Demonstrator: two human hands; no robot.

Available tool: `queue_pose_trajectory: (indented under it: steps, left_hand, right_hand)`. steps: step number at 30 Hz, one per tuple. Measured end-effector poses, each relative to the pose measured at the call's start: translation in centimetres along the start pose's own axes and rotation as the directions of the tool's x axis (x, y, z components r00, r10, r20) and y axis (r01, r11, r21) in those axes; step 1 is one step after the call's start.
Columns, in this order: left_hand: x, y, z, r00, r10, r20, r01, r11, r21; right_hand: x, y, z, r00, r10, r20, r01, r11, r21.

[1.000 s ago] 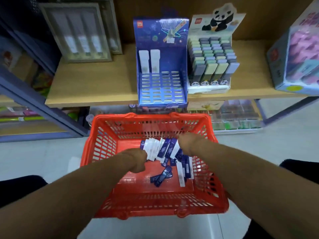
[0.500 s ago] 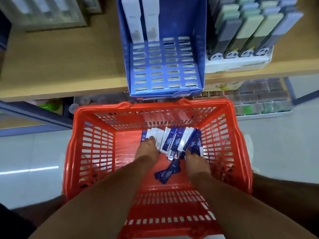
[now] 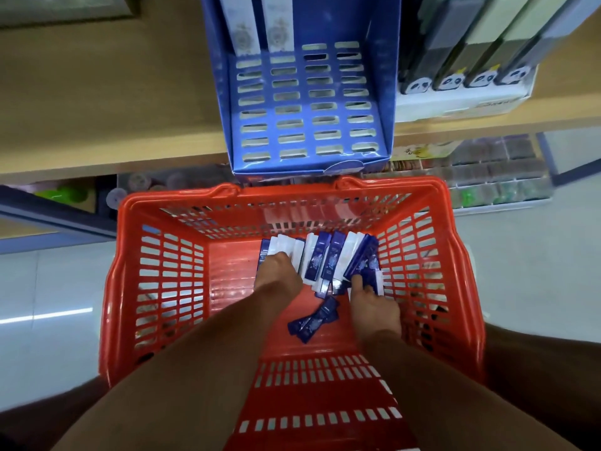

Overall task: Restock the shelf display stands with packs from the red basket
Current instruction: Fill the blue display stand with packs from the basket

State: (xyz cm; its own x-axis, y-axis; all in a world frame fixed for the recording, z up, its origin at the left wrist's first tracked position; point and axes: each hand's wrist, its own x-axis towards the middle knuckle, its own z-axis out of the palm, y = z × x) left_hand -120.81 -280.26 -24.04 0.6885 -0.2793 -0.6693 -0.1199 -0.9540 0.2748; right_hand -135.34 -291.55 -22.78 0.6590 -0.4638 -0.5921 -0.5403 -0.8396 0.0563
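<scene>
Inside the red basket (image 3: 156, 288), both hands' grips touch the packs (image 3: 328, 258).

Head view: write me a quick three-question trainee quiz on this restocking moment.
1. True or false: both hands are inside the red basket.
2. Which hand touches the white packs? A left B right C neither
3. Fill in: the blue stand holds ___ packs, at its back left.

Key: 1 true; 2 A; 3 two
</scene>
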Motion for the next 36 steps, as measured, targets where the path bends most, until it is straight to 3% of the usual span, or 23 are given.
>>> queue_pose_trajectory:
  steps: [7,15,17,19,23,26,28,33,36]
  left_hand:
    - [-3.0,-2.3,-0.6,0.990,0.133,-0.042,-0.137,0.983,-0.121]
    - [-6.3,-3.8,-2.4,0.974,0.217,0.071,-0.211,0.973,-0.089]
    - [-7.4,-3.5,-3.7,0.965,0.238,0.105,-0.235,0.971,-0.046]
    - [-8.7,-2.8,-5.5,0.948,0.273,0.166,-0.278,0.960,0.010]
    - [-11.6,-1.3,-10.7,0.925,0.325,0.197,-0.350,0.930,0.113]
    - [-14.7,0.5,-15.7,0.896,0.415,0.161,-0.441,0.875,0.199]
    - [-17.1,1.8,-19.0,0.886,0.444,0.136,-0.464,0.859,0.218]
    - [-20.9,3.2,-25.3,0.870,0.492,-0.025,-0.492,0.865,-0.099]
    - [-22.1,3.9,-27.0,0.859,0.468,-0.206,-0.510,0.751,-0.419]
  right_hand:
    - [0.1,0.2,-0.2,0.995,0.103,-0.018,-0.102,0.994,0.036]
    - [-0.6,0.5,-2.0,0.984,0.165,0.071,-0.172,0.979,0.112]
    - [-1.2,0.7,-3.0,0.990,0.103,0.095,-0.116,0.981,0.152]
    - [-1.9,0.6,-4.7,0.987,-0.053,0.154,0.027,0.985,0.169]
    - [-3.3,-0.7,-11.0,0.881,-0.369,0.295,0.352,0.929,0.110]
    - [-5.2,-1.9,-17.6,0.813,-0.482,0.328,0.454,0.876,0.162]
    - [-6.7,-2.0,-21.8,0.800,-0.514,0.310,0.445,0.854,0.270]
    - [-10.5,-0.4,-30.2,0.796,-0.590,0.131,0.449,0.723,0.525]
    - [-12.4,0.9,-33.8,0.787,-0.616,0.028,0.430,0.581,0.691]
